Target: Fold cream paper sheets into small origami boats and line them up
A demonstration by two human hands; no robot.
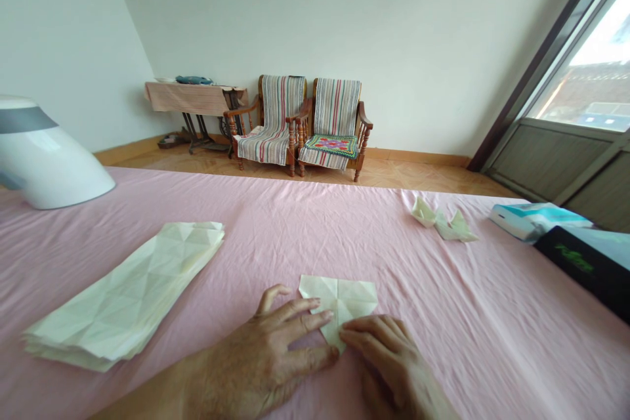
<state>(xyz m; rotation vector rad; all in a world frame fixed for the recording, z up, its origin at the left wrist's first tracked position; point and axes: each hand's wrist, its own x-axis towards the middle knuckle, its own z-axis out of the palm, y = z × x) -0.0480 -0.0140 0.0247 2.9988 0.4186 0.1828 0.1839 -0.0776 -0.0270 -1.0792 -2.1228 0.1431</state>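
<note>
A pale folded sheet of paper lies on the pink cloth before me, wide at its far edge and narrowing towards me, with creases crossing its middle. My left hand rests on its left side, fingers apart and stretched out, tips on the paper. At the narrow near end, my right hand has its fingers together and curled, pressing the right edge; its thumb is hidden. To the left is a thick stack of creased pale paper sheets. Two small folded paper shapes stand at the far right.
A pink cloth with wrinkles covers the surface. A white and grey appliance stands at the far left. On the right are a blue and white packet and a black box. Two wooden chairs stand beyond, by the wall.
</note>
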